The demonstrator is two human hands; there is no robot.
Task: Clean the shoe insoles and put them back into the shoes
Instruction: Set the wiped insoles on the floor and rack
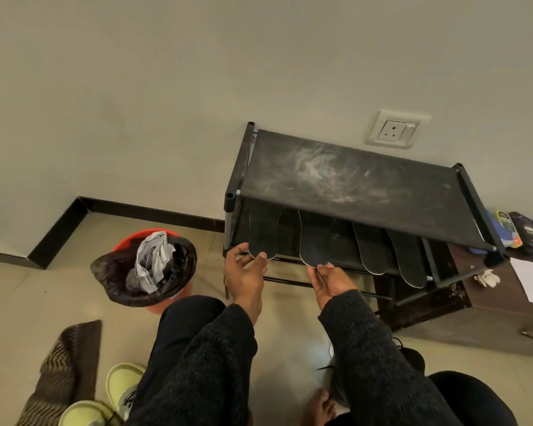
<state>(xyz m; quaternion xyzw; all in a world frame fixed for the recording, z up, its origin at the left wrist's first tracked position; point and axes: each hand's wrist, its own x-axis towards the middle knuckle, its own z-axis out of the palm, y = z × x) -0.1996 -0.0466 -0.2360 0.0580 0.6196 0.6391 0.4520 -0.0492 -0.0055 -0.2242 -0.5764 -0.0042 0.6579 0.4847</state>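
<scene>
Several black insoles lie side by side on the second shelf of a black shoe rack (348,179), their ends sticking out over its front edge. My left hand (243,273) pinches the end of the leftmost insole (263,233) between thumb and fingers. My right hand (328,279) pinches the end of the second insole (316,241) at its tip. Two more insoles (371,250) (408,259) lie to the right, untouched. A pair of pale yellow-green shoes (120,392) stands on the floor at lower left. A dark shoe (413,355) shows partly behind my right sleeve.
A red bin (148,265) lined with a black bag and holding crumpled paper stands left of the rack. A striped mat (65,373) lies at lower left. A brown cabinet (490,305) with papers and a crumpled tissue (486,278) sits at right. A wall socket (394,129) is above the rack.
</scene>
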